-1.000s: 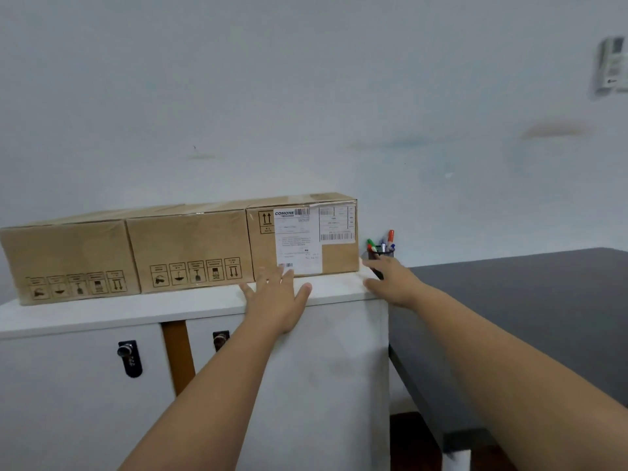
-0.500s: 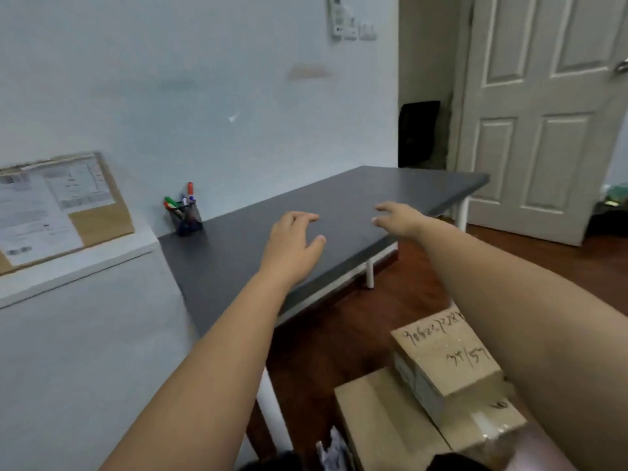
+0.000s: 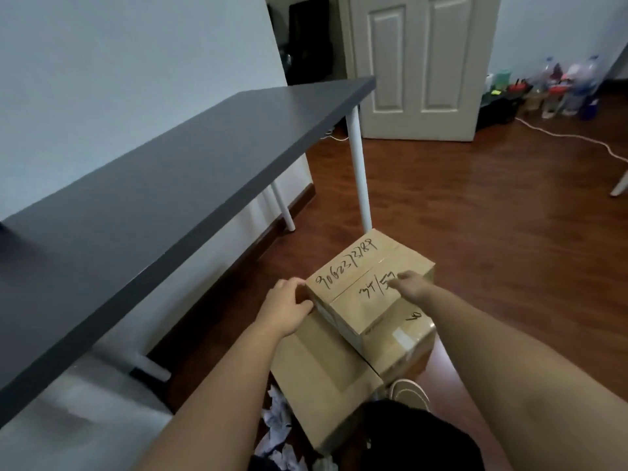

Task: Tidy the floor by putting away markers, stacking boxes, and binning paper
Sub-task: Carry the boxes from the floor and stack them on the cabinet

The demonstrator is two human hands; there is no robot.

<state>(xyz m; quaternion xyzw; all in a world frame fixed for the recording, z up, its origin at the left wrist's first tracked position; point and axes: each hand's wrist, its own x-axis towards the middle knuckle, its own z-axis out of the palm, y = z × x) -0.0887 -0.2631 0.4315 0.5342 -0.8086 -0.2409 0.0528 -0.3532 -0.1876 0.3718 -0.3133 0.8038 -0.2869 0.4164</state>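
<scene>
A small cardboard box (image 3: 356,280) with handwritten numbers on its lid sits on top of two other boxes on the wooden floor: a taped box (image 3: 407,348) under it and a larger flat box (image 3: 319,379) nearer to me. My left hand (image 3: 289,307) curls around the small box's near-left corner. My right hand (image 3: 413,287) lies on its lid, fingers pointing left. Crumpled white paper (image 3: 277,423) lies on the floor by the flat box. No markers are in view.
A dark grey desk (image 3: 170,185) on white legs (image 3: 360,178) runs along the left wall, with a white cabinet (image 3: 85,419) at its near end. A white door (image 3: 421,62), bottles (image 3: 571,86) and a floor cable (image 3: 560,137) are at the back.
I turned right and down from the cabinet with its row of boxes. Both hands dropped from mid-air over the desk onto the small box on the floor stack.
</scene>
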